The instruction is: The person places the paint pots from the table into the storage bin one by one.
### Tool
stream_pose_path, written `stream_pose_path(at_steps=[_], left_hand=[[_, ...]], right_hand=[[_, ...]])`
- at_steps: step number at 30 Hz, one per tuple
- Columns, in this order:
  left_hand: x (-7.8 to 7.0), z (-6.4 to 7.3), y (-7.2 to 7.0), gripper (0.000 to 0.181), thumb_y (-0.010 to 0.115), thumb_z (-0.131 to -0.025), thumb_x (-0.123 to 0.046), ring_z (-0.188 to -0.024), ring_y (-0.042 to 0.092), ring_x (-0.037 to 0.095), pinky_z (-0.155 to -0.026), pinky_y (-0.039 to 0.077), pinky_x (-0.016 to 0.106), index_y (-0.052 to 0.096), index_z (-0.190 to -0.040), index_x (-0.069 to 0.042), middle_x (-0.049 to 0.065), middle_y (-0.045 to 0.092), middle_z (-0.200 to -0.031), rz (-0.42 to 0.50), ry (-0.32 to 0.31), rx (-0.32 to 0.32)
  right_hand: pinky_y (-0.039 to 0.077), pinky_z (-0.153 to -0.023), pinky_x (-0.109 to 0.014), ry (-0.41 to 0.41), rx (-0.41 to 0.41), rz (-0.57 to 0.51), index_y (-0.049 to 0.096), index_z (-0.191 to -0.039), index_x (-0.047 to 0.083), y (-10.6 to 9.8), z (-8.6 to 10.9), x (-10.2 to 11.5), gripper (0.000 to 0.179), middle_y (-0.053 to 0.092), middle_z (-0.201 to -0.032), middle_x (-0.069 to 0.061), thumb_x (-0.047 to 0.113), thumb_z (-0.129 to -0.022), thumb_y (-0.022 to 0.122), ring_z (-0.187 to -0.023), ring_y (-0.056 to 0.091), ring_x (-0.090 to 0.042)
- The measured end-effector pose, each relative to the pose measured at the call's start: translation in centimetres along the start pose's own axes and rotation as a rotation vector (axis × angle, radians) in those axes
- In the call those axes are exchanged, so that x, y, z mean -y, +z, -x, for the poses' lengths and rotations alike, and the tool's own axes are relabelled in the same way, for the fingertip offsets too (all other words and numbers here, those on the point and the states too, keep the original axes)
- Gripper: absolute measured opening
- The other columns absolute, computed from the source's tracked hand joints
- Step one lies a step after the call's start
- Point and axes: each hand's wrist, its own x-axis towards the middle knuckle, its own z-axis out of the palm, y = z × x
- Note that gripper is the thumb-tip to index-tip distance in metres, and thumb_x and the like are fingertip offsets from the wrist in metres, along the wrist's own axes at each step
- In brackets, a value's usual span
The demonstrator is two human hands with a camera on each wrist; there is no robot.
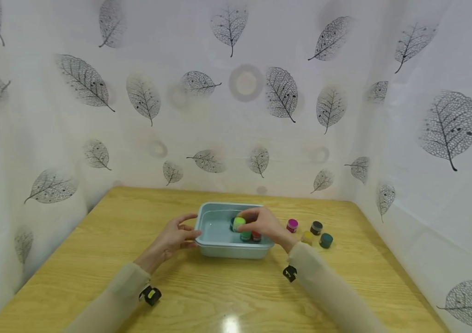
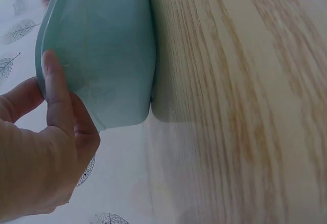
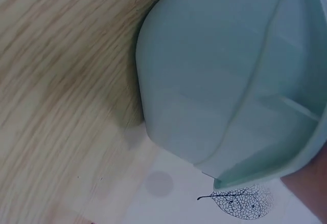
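Observation:
A light blue-green plastic tub [image 1: 219,250] stands on the table, its outer wall close up in both wrist views. My left hand [image 1: 173,237] grips the tub's left rim, with a finger along the outer wall and others at the edge in the left wrist view. Inside the tub, my right hand [image 1: 266,224] pinches a small paint jar with a lime-green lid [image 1: 239,224]. A dark jar [image 1: 232,224] shows partly behind it. Below the right fingers sit a green jar [image 1: 245,236] and a red jar [image 1: 256,236]. In the right wrist view, the tub hides the fingers.
To the right of the tub, several small jars stand on the wooden table [image 1: 236,291]: magenta [image 1: 291,225], dark grey [image 1: 316,227], yellow [image 1: 307,238] and dark teal [image 1: 326,240]. A white curtain [image 1: 227,129] with leaf prints surrounds the table's back and sides.

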Motion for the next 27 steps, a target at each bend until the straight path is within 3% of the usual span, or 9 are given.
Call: stream_pose_path(at_steps=[17, 27], left_hand=[[0.1, -0.2, -0.2, 0.068, 0.067, -0.089, 0.003, -0.074, 0.068, 0.018, -0.069, 0.063, 0.03, 0.037, -0.149, -0.011, 0.011, 0.062, -0.098, 0.019, -0.015, 0.003], [0.1, -0.3, -0.1, 0.068, 0.067, -0.09, 0.003, -0.077, 0.068, 0.019, -0.071, 0.063, 0.03, 0.036, -0.15, -0.009, 0.013, 0.062, -0.101, 0.02, -0.016, 0.005]], right_hand=[[0.057, -0.086, -0.031, 0.042, 0.026, 0.175, 0.072, -0.114, 0.011, 1.3, -1.6, 0.2, 0.041, 0.073, -0.107, -0.003, 0.015, -0.075, 0.085, -0.095, 0.066, -0.014], [0.056, -0.076, -0.026, 0.015, 0.038, 0.267, 0.073, -0.113, 0.008, 1.7, -2.0, -0.3, 0.041, 0.073, -0.1, -0.002, 0.014, -0.074, 0.085, -0.087, 0.065, -0.012]])
